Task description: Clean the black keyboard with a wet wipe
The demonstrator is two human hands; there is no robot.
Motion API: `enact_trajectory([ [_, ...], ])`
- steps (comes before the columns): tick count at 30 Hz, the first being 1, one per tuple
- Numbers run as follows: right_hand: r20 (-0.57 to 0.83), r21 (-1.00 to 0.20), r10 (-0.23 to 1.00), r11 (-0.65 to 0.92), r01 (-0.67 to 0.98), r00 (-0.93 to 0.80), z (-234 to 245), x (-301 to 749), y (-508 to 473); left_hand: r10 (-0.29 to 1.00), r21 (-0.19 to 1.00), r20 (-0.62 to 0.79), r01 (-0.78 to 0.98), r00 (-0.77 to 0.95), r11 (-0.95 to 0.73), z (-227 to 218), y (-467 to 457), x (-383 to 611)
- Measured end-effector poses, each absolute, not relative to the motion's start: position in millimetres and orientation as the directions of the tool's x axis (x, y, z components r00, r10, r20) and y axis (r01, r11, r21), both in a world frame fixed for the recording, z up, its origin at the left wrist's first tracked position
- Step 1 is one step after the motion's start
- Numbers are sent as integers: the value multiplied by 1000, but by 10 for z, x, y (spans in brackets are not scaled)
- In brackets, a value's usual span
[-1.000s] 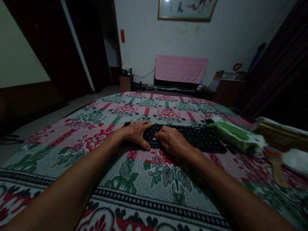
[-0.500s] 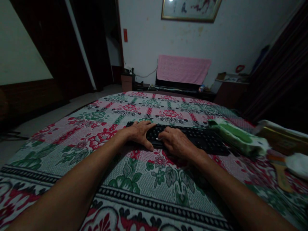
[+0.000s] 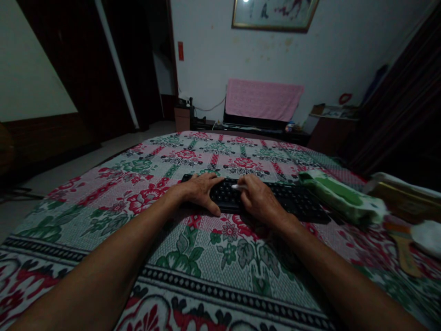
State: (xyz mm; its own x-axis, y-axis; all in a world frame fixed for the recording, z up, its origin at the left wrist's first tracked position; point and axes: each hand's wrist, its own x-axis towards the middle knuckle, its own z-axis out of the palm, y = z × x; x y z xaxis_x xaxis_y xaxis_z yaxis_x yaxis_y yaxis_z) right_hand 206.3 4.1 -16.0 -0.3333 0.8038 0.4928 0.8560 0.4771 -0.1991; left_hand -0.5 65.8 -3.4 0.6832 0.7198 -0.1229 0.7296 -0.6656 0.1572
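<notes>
A black keyboard (image 3: 292,200) lies across the floral bedspread (image 3: 193,257) in front of me. My left hand (image 3: 201,188) lies flat over the keyboard's left end, fingers stretched across the keys and thumb along the near edge. Just to its right, my right hand (image 3: 258,200) rests on the keys with its fingers pinched together. A small white piece (image 3: 236,186) shows at its fingertips, touching the keys; I cannot make out what it is.
A green and white soft pack (image 3: 339,195) lies beside the keyboard's right end. Further right are a flat gold box (image 3: 406,200), a white pad (image 3: 427,232) and a wooden handle (image 3: 404,253). A pink cloth (image 3: 263,99) covers a low unit at the far wall.
My right hand has slid away from me across the keys, carrying the white piece from the near rows toward the far rows. My left hand has stayed in place.
</notes>
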Motion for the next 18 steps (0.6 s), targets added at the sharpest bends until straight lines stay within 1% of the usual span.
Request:
enact_trajectory([
  [4,470,-203,812,481,853,-346,-135,2071,34,714,157,-134,726,688,-670,-23,663,-1],
  [9,455,-206,795,533,821,-402,-147,2051,35,715,156,-150,731,683,-665,-8,648,6],
  [13,372,-167,776,596,785,-510,-142,2034,6,727,148,-153,743,669,-653,0,633,12],
  [16,350,-191,744,652,734,-570,-131,2026,-13,724,145,-154,740,672,-657,-6,636,10],
  [18,353,-225,741,660,717,-571,-126,2027,-17,722,143,-155,739,674,-659,-9,641,6],
])
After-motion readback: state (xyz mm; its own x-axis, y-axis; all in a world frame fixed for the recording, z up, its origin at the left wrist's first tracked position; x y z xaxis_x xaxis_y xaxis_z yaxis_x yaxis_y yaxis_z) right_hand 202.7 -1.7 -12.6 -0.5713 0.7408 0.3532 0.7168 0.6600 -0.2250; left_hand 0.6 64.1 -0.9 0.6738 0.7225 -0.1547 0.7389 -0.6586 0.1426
